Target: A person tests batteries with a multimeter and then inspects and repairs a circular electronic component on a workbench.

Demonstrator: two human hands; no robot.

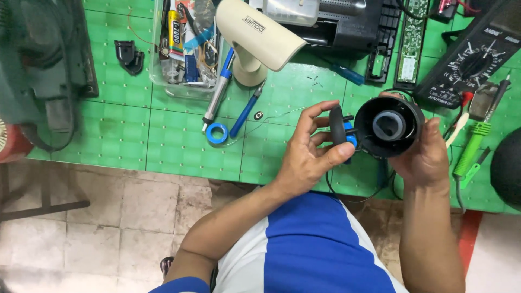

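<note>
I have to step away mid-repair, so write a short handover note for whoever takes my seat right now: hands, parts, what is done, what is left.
Left hand: holds a small black disc-shaped part edge-on, beside a blue piece.
Right hand: grips the black round housing, open end facing up, with a grey ring inside.
Both are held above the green mat; thin wires hang below.
On the mat: soldering iron, blue screwdriver, blue tape roll, green screwdriver.
Done: the housing is open, the disc apart from it.
Left: the disc is not yet seated on the housing.

Yellow glue tube (173, 33) in clear tub (157, 76)
</note>
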